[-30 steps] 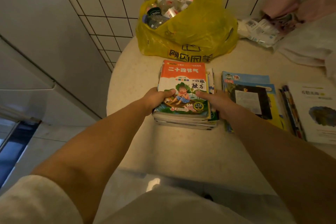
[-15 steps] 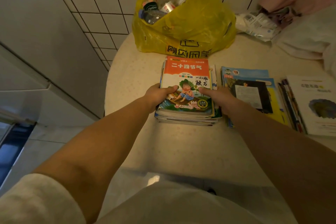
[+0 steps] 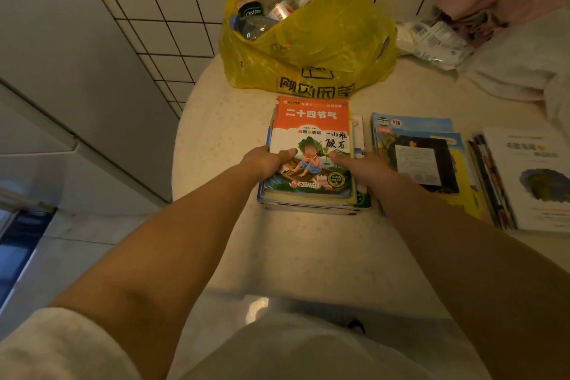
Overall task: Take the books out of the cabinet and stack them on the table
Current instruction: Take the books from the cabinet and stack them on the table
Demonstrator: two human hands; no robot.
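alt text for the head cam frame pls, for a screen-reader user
Both hands grip a stack of books on a round table, left hand and right hand at its sides, thumbs on the orange-topped cover. More books lie to the right, and a yellow bag of plastic bottles sits behind against a tiled wall.

- One view only, and it sat on the person's head, looking forward and steeply down.
- It was close over the round table (image 3: 222,139), both forearms reaching in from below.
- Wide lens bent the tiled wall (image 3: 172,9).
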